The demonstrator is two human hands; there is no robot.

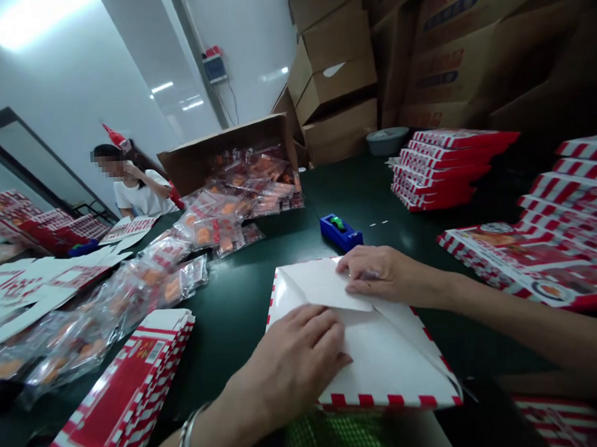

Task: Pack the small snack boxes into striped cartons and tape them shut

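Head view: the left hand (296, 364), a silver bangle (188, 443) at its wrist, lies flat and palm down with the fingers closed together. It presses on a folded white carton blank (390, 359) with a red-and-white striped edge, and holds nothing in a grip. The right hand (381, 274) rests on the blank's upper flap (322, 285), its fingers slightly curled in a narrow set. Whether the thumb closes under the flap cannot be told. The blank lies on a dark green table (275, 265), between the two forearms.

Count: one blank in hand; three stacks of red-striped cartons, at lower left (122, 393), rear right (440, 169) and far right (567, 196). Individual cartons are not reliably countable. Also present: one blue tape dispenser (342, 232), just beyond the blank; one open cardboard box of sealed food packets (224, 144); one loose pile of packets (132, 299); one grey tub (387, 139); several stacked brown shipping cartons (330, 68); one seated co-worker (141, 195) in a white shirt, at the far table edge.
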